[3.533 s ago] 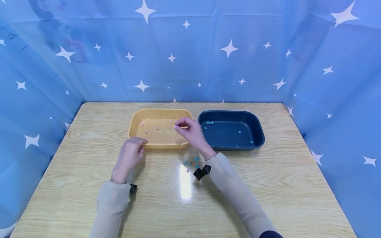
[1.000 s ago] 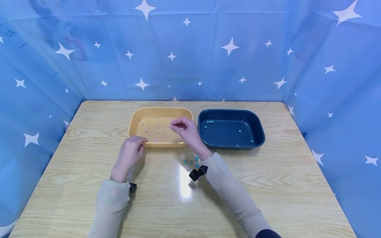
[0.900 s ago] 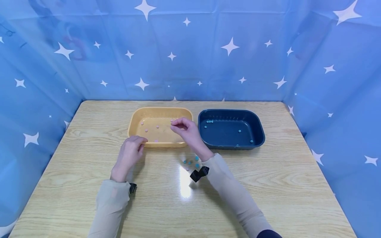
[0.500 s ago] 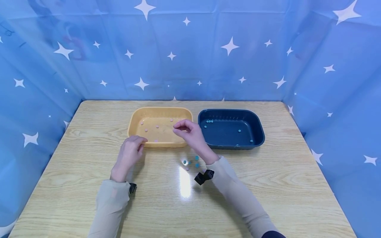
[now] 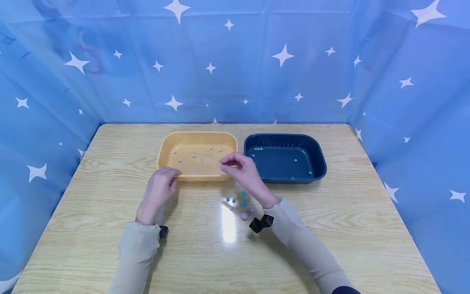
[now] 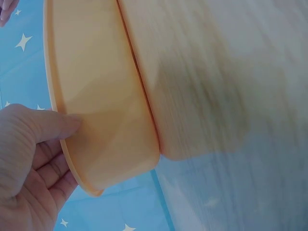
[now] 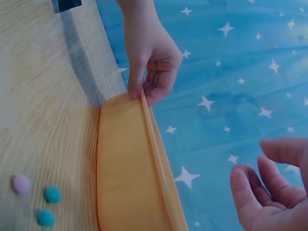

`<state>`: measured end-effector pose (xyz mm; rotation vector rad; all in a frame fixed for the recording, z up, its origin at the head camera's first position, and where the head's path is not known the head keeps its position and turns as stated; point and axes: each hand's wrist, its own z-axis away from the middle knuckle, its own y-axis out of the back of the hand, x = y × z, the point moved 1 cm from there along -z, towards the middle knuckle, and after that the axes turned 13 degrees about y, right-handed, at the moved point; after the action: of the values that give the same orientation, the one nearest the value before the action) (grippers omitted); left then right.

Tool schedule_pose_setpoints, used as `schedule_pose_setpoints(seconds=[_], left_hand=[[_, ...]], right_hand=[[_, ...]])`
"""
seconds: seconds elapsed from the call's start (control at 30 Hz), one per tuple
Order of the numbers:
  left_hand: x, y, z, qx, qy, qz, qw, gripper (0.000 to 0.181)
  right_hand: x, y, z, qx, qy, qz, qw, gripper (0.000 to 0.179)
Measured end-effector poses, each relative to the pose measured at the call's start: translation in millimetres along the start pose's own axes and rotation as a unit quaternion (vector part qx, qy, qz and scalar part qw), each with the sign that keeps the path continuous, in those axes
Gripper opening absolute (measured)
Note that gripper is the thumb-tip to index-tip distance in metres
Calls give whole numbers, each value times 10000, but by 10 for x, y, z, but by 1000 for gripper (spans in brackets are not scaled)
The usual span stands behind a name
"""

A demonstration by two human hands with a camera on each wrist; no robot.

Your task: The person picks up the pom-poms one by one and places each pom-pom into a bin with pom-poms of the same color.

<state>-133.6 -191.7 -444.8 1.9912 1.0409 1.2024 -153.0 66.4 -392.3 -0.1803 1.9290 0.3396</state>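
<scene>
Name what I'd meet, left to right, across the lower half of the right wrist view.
Pink ball, two teal balls, yellow tray, right hand.

Shallow yellow basin [image 5: 203, 164], upright, small pink balls [image 5: 193, 155] scattered inside, dark blue basin [image 5: 279, 157] just right of it, teal balls [image 5: 295, 160] inside, loose pink balls [image 5: 244, 216] and loose teal balls [image 5: 242, 194] clustered in front.

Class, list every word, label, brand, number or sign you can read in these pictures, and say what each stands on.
No readable text in any view.
Star-patterned curtain: faint marks at upper left, too blurred to make out as letters or numbers.
Right wrist camera: too small to tell whether it bears any marking.
Yellow-orange tray, navy tray, wooden table: no lettering visible.
</scene>
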Motion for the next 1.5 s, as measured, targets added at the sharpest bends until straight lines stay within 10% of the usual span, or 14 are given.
schedule_pose_setpoints(seconds=[0.97,1.5], left_hand=[[1,-7,-1,-3,-2,18,10000,19],[7,-7,6,-22,45,39,10000,21]], right_hand=[[104,248,575,-469,-276,-236,9982,16],[267,236,885,-901,-1465,-540,9836,27]])
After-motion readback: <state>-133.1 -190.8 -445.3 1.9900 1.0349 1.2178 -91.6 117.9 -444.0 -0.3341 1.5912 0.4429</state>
